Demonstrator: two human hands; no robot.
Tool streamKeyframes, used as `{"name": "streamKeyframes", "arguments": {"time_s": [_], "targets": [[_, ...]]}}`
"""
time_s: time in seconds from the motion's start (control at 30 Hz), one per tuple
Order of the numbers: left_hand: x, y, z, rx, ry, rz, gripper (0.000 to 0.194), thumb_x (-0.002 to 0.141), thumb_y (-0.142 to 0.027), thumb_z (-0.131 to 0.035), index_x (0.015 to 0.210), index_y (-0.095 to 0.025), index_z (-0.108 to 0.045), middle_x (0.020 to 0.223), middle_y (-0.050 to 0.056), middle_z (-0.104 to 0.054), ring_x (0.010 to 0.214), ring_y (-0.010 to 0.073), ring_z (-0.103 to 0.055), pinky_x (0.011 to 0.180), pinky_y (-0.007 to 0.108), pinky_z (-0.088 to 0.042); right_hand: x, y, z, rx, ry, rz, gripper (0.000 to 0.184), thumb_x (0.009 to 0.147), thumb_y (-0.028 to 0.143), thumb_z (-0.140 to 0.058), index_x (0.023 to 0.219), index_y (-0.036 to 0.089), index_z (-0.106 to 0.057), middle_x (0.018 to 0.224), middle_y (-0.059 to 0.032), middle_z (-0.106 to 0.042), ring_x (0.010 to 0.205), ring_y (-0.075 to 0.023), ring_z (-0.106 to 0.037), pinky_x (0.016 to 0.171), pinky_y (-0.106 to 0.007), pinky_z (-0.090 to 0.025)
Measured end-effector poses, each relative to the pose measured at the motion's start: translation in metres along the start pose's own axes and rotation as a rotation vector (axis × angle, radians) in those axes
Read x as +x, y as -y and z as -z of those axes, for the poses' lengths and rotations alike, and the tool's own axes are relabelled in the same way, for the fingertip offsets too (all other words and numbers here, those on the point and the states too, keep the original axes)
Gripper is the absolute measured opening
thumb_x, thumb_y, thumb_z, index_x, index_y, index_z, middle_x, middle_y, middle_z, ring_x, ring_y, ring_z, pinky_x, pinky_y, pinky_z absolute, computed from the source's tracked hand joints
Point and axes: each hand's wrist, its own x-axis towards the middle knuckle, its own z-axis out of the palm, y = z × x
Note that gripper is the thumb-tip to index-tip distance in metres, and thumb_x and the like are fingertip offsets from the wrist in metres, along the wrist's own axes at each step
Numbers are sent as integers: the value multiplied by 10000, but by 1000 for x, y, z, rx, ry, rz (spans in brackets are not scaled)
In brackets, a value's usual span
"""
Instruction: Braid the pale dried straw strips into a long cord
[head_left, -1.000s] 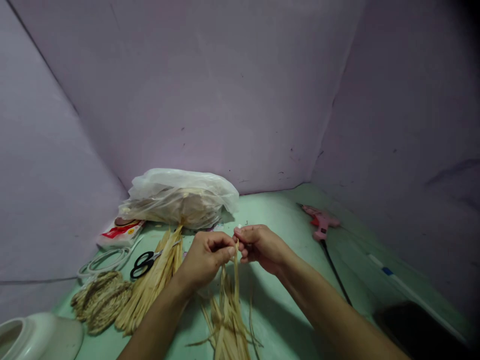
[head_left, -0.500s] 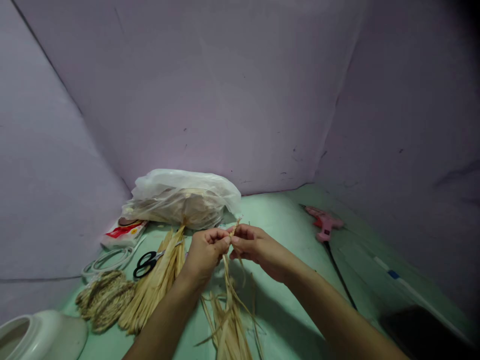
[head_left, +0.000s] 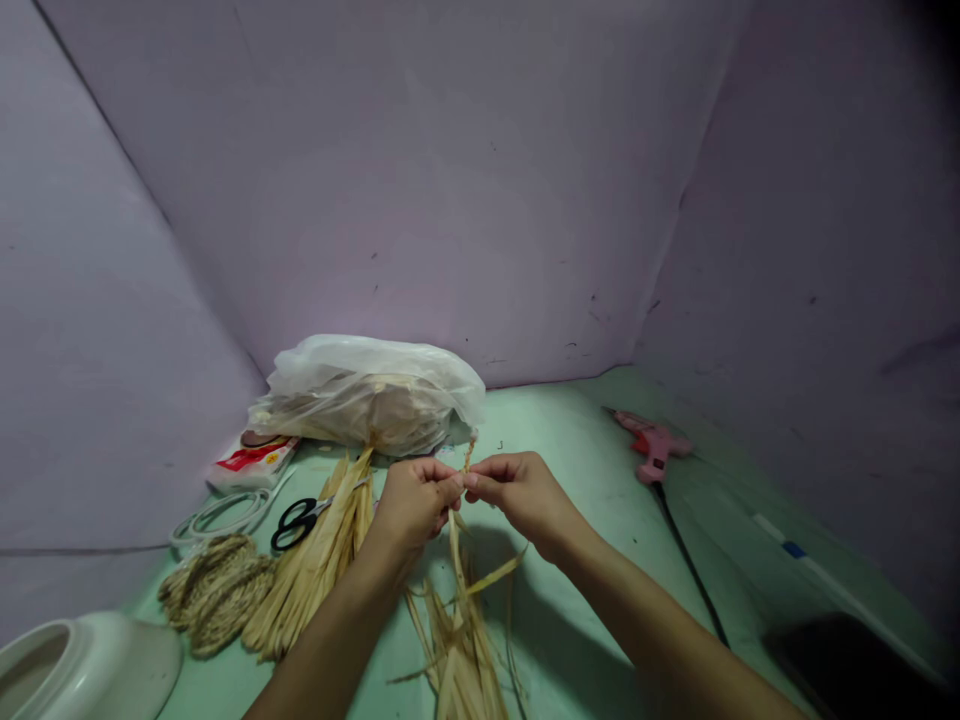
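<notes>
Between my fingertips is a thin braid of dried straw-like strips (head_left: 470,452), its short plaited end poking up above the hands. My left hand (head_left: 421,500) pinches it from the left, thumb against fingers. From the right, my right hand (head_left: 517,492) pinches the same spot, touching the left fingertips. Loose strips hang below the hands, one sticking out to the right. They reach down to a pile of pale dried strips (head_left: 466,670) at the near edge of the view. Where the strips cross inside the fingers is hidden.
At left lie a bundle of dried strips (head_left: 315,570), black-handled scissors (head_left: 295,524), a braided rope coil (head_left: 217,595), a white cable (head_left: 217,515) and a white pot (head_left: 112,665). Behind is a plastic bag (head_left: 375,390). A pink glue gun (head_left: 654,445) and a dark flat object (head_left: 847,660) lie right.
My right hand's fingers have closed into a tighter pinch on the braid. A loose strip now sticks out to the right below the hands. The view has shifted slightly.
</notes>
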Motion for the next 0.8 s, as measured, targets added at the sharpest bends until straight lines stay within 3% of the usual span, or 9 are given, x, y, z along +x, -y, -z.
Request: {"name": "streamKeyframes", "arguments": {"time_s": [0.17,0.33,0.43,0.6,0.8], "targets": [[0,-4,4,39,63,2,194,558,-304,-587,539,-122,-522,448,-29,-487,295,23,-302,301,165,-169,1,-2,-4,70,-76,-56,130,601,235,-595,601,129,-671,492,3,-561,438,-57,-387,475,-208,-311],[2,-5,8,79,122,-25,196,584,-311,-569,545,-119,-554,415,-34,-453,333,38,-326,343,175,-206,1,-6,-7,112,-92,6,124,610,225,-585,572,136,-662,508,7,-574,480,-70,-443,503,-203,-339],[2,-4,11,161,45,-54,166,572,-277,-571,518,-120,-570,375,-50,-402,360,41,-310,388,183,-219,1,-8,-8,74,-102,57,133,615,248,-593,582,140,-665,529,9,-581,511,-82,-468,520,-205,-351],[2,-4,9,259,-60,-171,142,553,-247,-586,508,-113,-593,448,-29,-466,449,57,-360,459,191,-267,2,-13,-8,-16,-139,98,173,626,282,-596,647,139,-690,560,-10,-612,557,-115,-518,552,-224,-379],[1,0,0,-18,-73,-63,131,531,-213,-617,608,-125,-557,452,-38,-493,380,33,-339,399,168,-245,2,-18,-10,17,-206,89,217,625,317,-602,719,150,-706,646,-40,-663,649,-154,-570,596,-239,-406]]}}
